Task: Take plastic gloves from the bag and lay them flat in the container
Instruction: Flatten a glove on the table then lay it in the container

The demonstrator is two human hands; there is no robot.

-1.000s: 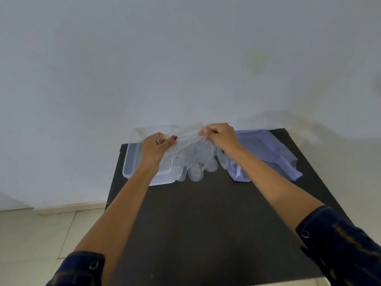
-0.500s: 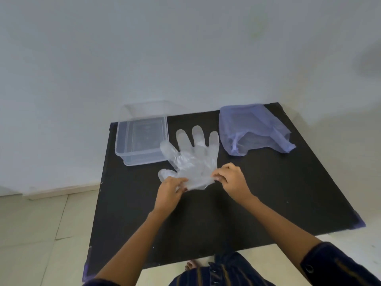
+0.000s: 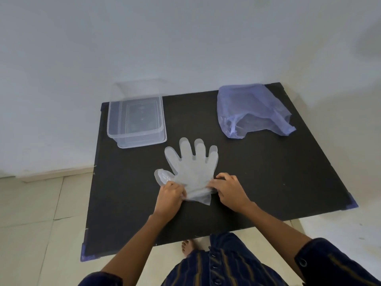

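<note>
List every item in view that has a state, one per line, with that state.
plastic glove: spread flat on the table, fingers toward the wall, outside the container
container: open, no lid on, looks empty
bag: lying on the table, mouth open toward the person
left hand: pinching the glove's cuff
right hand: pinching the glove's cuff

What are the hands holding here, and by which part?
Both hold the plastic glove at its cuff end: left hand at the thumb side, right hand opposite.

Probably a plain room in a home: a bare white wall (image 3: 144,38), pale floor tiles (image 3: 31,213), a low black desk (image 3: 268,182), and a bare foot (image 3: 186,247) beneath.
</note>
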